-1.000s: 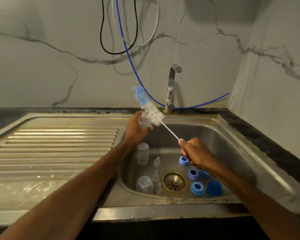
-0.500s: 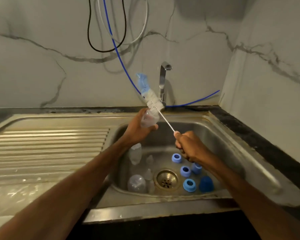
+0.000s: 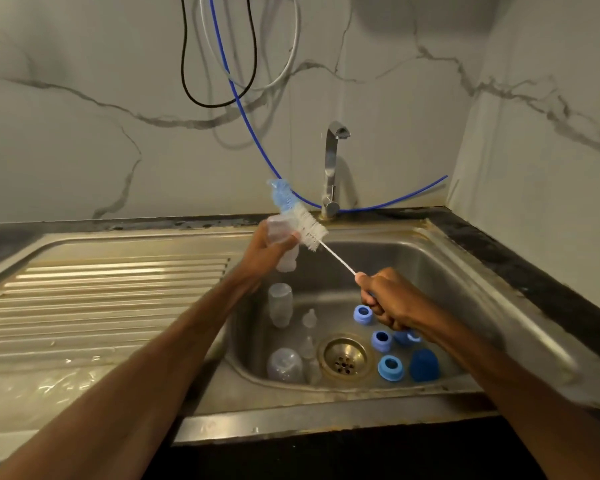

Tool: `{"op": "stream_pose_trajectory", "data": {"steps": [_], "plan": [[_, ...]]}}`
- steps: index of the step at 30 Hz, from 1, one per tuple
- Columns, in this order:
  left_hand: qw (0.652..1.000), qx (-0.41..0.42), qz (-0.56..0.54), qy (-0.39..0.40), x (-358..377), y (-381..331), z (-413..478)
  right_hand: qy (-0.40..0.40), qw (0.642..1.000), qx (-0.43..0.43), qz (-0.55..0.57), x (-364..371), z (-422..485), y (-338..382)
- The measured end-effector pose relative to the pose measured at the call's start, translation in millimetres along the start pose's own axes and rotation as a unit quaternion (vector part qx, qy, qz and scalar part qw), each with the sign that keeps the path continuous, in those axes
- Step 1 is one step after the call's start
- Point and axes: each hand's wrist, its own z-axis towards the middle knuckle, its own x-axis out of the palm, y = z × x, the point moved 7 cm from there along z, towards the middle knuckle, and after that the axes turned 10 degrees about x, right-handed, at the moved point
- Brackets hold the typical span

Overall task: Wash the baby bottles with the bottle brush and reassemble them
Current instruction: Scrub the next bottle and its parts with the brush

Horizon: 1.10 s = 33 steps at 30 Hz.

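Note:
My left hand [image 3: 264, 252] grips a clear baby bottle [image 3: 286, 251] above the sink's left rim. My right hand [image 3: 383, 299] holds the white handle of the bottle brush [image 3: 309, 228]; its white bristles and blue sponge tip lie outside the bottle, against its upper side. In the sink basin [image 3: 440, 271] lie two more clear bottles [image 3: 280, 304] [image 3: 284, 365], clear teats [image 3: 309, 318], several blue collar rings [image 3: 390, 367] and a dark blue cap [image 3: 424, 365].
A steel tap [image 3: 331, 168] stands behind the basin, with a blue hose [image 3: 243, 109] and black and white cables hanging on the marble wall. The ribbed draining board [image 3: 101, 299] is on the left, wet near its front. A dark counter edge runs along the right.
Both hands with the bottle and brush stay above the sink; the brush head has shifted slightly along the outside of the bottle. The camera has tilted a little.

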Motion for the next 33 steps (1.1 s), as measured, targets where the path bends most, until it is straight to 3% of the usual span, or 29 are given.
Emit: {"op": "stream_pose_trajectory", "data": {"steps": [2,4,8,12,15,19,23,29,33], "plan": [[0.996,-0.036,-0.054,0.054,24,-2,-6,-0.014,1.0,-0.004,0.012,0,2,7],[0.995,-0.068,-0.054,0.052,42,-6,-10,-0.035,0.999,-0.005,0.032,-4,2,11],[0.99,-0.128,-0.043,-0.051,28,6,-11,-0.049,0.998,-0.003,0.047,-13,-1,4],[0.932,-0.223,-0.244,-0.147,8,17,-18,-0.01,0.999,-0.006,0.036,4,-3,4],[0.914,-0.2,-0.319,-0.151,9,9,-16,0.005,0.999,-0.024,0.04,15,-4,7],[0.915,-0.184,-0.315,-0.173,8,6,-14,0.003,0.998,-0.049,0.03,15,-6,9],[0.891,-0.191,-0.361,-0.199,2,7,-16,-0.005,0.995,-0.095,-0.023,19,-13,14],[0.909,-0.191,-0.335,-0.16,31,3,-17,-0.059,0.992,-0.112,-0.022,15,-10,21],[0.877,-0.165,-0.382,-0.24,5,4,-12,-0.01,0.995,-0.098,-0.017,21,-13,12]]}}
